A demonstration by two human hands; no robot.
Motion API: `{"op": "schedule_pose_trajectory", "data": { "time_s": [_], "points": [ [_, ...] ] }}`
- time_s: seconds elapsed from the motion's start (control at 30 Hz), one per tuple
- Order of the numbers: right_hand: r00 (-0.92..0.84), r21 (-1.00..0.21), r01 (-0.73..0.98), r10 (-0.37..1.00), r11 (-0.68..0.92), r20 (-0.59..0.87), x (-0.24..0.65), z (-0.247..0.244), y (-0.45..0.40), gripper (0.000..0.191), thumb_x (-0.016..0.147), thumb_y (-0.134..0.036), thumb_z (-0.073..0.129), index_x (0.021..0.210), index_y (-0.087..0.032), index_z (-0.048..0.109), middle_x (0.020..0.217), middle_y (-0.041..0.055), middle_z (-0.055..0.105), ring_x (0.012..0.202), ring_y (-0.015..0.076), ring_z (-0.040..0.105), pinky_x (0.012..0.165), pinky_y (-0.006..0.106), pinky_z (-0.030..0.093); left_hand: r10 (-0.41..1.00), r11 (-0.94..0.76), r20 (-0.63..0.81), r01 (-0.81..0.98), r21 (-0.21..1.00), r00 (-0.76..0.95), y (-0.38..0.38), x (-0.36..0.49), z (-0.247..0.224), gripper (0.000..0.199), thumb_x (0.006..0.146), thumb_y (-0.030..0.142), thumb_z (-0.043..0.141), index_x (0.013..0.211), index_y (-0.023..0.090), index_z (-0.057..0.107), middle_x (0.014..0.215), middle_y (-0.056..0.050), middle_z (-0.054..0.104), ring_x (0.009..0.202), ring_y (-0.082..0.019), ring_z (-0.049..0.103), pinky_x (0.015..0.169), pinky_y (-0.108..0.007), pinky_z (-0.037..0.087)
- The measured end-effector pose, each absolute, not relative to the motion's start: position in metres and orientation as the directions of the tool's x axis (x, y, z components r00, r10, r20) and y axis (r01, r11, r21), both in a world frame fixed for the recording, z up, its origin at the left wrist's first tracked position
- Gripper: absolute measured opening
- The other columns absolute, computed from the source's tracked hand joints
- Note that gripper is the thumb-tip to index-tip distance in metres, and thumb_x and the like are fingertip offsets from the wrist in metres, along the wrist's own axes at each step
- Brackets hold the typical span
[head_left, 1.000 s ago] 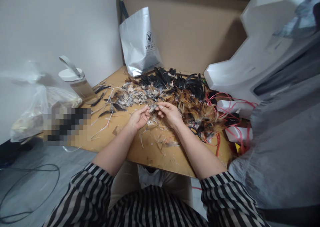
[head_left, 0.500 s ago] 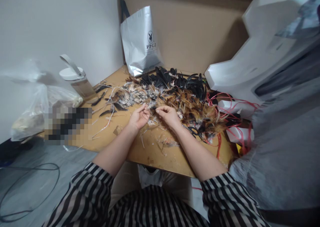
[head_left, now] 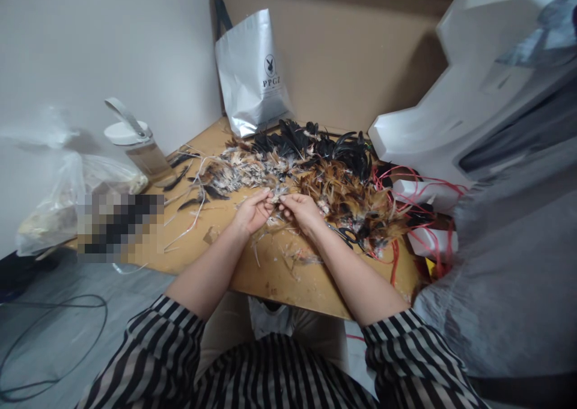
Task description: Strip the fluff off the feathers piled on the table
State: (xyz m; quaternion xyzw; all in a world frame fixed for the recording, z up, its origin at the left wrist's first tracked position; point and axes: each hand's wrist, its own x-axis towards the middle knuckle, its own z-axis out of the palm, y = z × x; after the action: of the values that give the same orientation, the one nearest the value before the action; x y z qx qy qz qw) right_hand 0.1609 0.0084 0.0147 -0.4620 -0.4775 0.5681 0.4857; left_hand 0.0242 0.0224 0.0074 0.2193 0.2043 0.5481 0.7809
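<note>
Close together over the front of the table, my left hand and my right hand pinch a small pale feather between their fingertips. Both hands are closed, and the feather's lower end is hidden by the fingers. Just beyond them lie brown feathers, mottled grey-white feathers and a row of black feathers. A pair of black-handled scissors rests beside my right wrist, partly under feathers.
A silver bag stands against the back board. On the left are a lidded bottle and a clear plastic bag. Red cords hang at the right by white blocks. Feather scraps litter the wooden table.
My right hand has moved slightly left and my left hand slightly right, so their fingertips now meet at the feather. The surrounding things look the same.
</note>
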Motion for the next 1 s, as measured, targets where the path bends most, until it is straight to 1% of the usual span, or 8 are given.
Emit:
{"op": "schedule_pose_trajectory", "data": {
  "time_s": [0.1,0.23,0.37,0.5,0.6,0.87,0.93,1.0],
  "points": [
    [-0.144,-0.972,-0.196,0.984,-0.128,-0.101,0.162,0.014,0.008,0.031,0.062,-0.043,0.065,0.057,-0.014,0.057,0.048,-0.0019,0.054,0.036,0.0038,0.038,0.035,0.017,0.025,0.951,0.218,0.002,-0.678,0.702,0.308,0.021,0.026,0.006,0.006,0.068,0.012,0.062,0.067,0.01,0.056,0.06,-0.001,0.056,0.051,-0.004,0.051,0.048,-0.014,0.041],
    [-0.181,-0.94,-0.294,0.976,-0.172,-0.122,0.164,0.015,0.008,0.029,0.058,-0.039,0.069,0.06,-0.013,0.058,0.055,-0.0009,0.058,0.04,0.0035,0.042,0.036,0.016,0.027,0.963,0.133,0.045,-0.612,0.779,0.267,0.02,0.028,0.005,0.012,0.064,0.015,0.066,0.069,0.01,0.057,0.061,-0.001,0.057,0.052,-0.005,0.052,0.05,-0.015,0.041],
    [-0.234,-0.905,-0.356,0.96,-0.233,-0.155,0.166,0.019,0.007,0.026,0.055,-0.032,0.073,0.062,-0.012,0.058,0.057,-0.0008,0.059,0.041,0.0028,0.043,0.036,0.015,0.027,0.966,0.089,0.075,-0.593,0.8,0.247,0.018,0.03,0.005,0.012,0.064,0.017,0.067,0.069,0.01,0.058,0.061,-0.001,0.058,0.053,-0.005,0.052,0.052,-0.016,0.041],
    [-0.249,-0.854,-0.427,0.947,-0.297,-0.205,0.167,0.021,0.006,0.024,0.053,-0.027,0.074,0.06,-0.012,0.057,0.054,-0.0015,0.057,0.041,0.0025,0.043,0.036,0.014,0.028,0.966,0.094,0.074,-0.602,0.793,0.249,0.016,0.031,0.007,0.013,0.064,0.016,0.067,0.073,0.01,0.059,0.065,-0.002,0.06,0.056,-0.005,0.054,0.056,-0.016,0.043],
    [-0.253,-0.83,-0.461,0.943,-0.314,-0.216,0.168,0.02,0.008,0.023,0.054,-0.024,0.074,0.061,-0.012,0.057,0.052,-0.0018,0.056,0.04,0.0029,0.043,0.036,0.013,0.031,0.97,0.096,0.063,-0.607,0.789,0.236,0.016,0.032,0.007,0.016,0.063,0.014,0.067,0.077,0.01,0.059,0.07,-0.003,0.062,0.06,-0.006,0.056,0.058,-0.017,0.044],
    [-0.204,-0.805,-0.504,0.948,-0.315,-0.243,0.171,0.019,0.011,0.018,0.058,-0.019,0.071,0.06,-0.013,0.055,0.052,-0.0013,0.057,0.042,0.0032,0.046,0.038,0.013,0.036,0.986,0.04,0.069,-0.62,0.783,0.151,0.018,0.033,0.007,0.041,0.06,0.01,0.069,0.098,0.015,0.055,0.089,-0.006,0.063,0.068,-0.008,0.06,0.061,-0.018,0.046],
    [-0.184,-0.806,-0.511,0.953,-0.3,-0.239,0.172,0.019,0.012,0.018,0.059,-0.019,0.071,0.059,-0.014,0.054,0.052,-0.0018,0.057,0.042,0.0032,0.046,0.038,0.013,0.037,0.993,0.034,0.043,-0.601,0.799,0.113,0.018,0.033,0.005,0.039,0.061,0.013,0.07,0.097,0.014,0.055,0.086,-0.005,0.064,0.066,-0.008,0.06,0.059,-0.018,0.046],
    [-0.162,-0.815,-0.506,0.959,-0.283,-0.232,0.173,0.018,0.013,0.018,0.059,-0.02,0.071,0.059,-0.014,0.054,0.05,-0.0021,0.055,0.042,0.0034,0.046,0.039,0.013,0.038,0.994,0.061,-0.001,-0.554,0.83,0.108,0.018,0.034,0.002,0.032,0.061,0.017,0.07,0.091,0.013,0.057,0.078,-0.004,0.064,0.061,-0.007,0.059,0.055,-0.017,0.045]
  ]
}}
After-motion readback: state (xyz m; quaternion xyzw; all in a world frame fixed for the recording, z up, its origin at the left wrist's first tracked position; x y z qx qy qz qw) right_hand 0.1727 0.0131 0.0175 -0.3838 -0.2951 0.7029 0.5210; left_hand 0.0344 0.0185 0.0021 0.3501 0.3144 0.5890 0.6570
